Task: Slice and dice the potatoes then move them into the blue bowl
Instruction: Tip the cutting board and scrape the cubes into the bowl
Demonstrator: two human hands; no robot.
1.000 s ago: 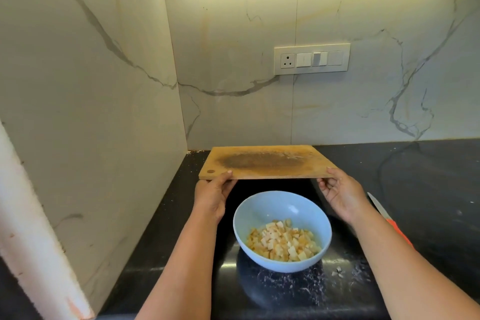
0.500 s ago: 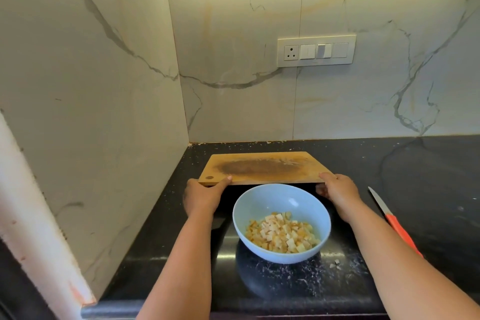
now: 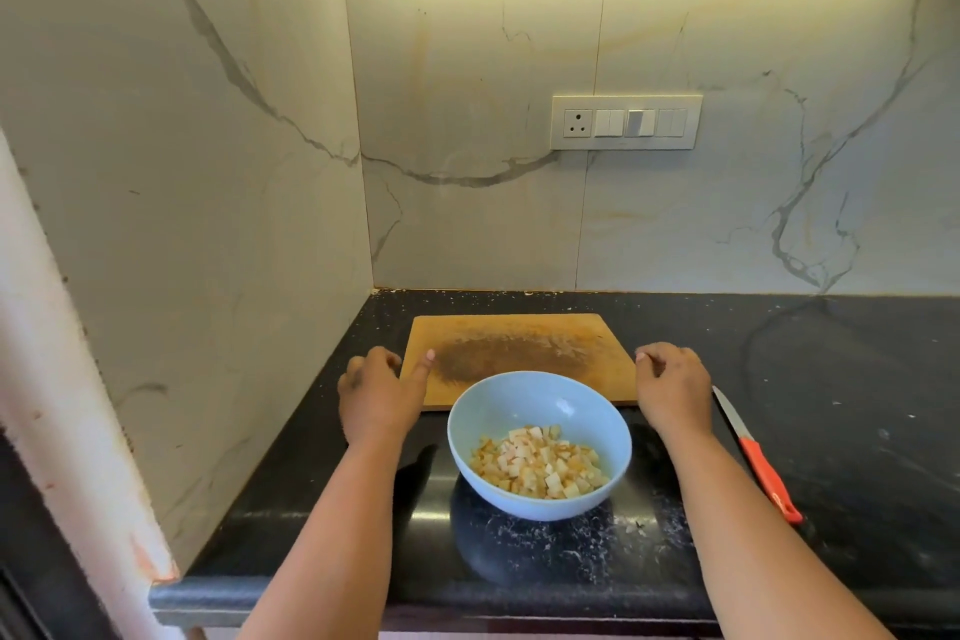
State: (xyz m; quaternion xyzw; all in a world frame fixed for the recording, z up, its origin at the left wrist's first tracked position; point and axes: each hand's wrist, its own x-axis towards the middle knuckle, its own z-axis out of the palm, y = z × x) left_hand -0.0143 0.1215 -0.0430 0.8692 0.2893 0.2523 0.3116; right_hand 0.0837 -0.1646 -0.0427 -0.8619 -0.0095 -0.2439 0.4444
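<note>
The blue bowl [image 3: 540, 411] stands on the black counter and holds several diced potato pieces [image 3: 540, 465]. Behind it the wooden cutting board [image 3: 519, 343] lies flat, bare except for a dark stain. My left hand [image 3: 379, 400] holds the board's near left corner, thumb on top and fingers curled beside the edge. My right hand [image 3: 672, 390] grips the near right corner with curled fingers. Right of my right forearm lies the orange-handled knife [image 3: 753, 452], untouched.
The counter [image 3: 857, 379] sits in a corner between a marble side wall on the left and a marble back wall with a switch panel [image 3: 626, 122]. White crumbs speckle the counter in front of the bowl.
The board, held tilted above the bowl a second ago, has been lowered and now lies flat on the counter behind the bowl. Both hands moved with it.
</note>
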